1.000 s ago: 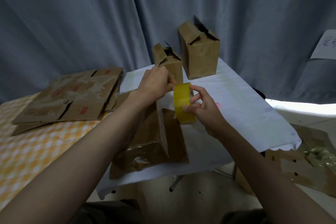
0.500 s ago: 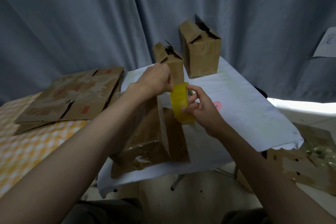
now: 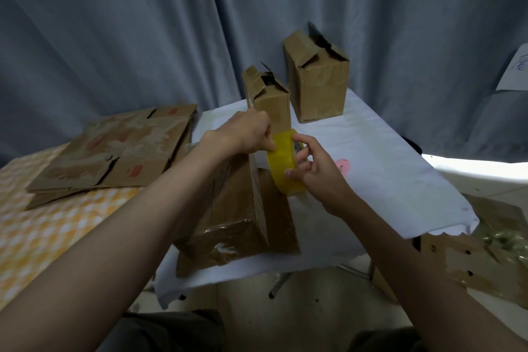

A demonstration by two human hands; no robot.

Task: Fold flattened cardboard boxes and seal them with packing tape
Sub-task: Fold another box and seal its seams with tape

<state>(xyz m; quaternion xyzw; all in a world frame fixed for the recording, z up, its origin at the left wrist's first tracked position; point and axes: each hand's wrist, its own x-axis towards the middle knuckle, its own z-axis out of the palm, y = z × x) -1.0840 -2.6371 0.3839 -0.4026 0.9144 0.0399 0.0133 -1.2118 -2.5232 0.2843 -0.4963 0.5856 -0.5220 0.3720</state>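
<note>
The right hand (image 3: 315, 173) grips the tape roll (image 3: 284, 161); the left hand (image 3: 247, 133) pinches its end, beside the box (image 3: 237, 208). Next probably: pull out tape.

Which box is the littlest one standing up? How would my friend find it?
Start at the white cloth-covered table before the grey curtain. Two brown cardboard boxes stand upright at its far end. The small brown cardboard box is the narrower one on the left, just behind the yellow roll of packing tape; the bigger brown cardboard box stands right of it.
</note>
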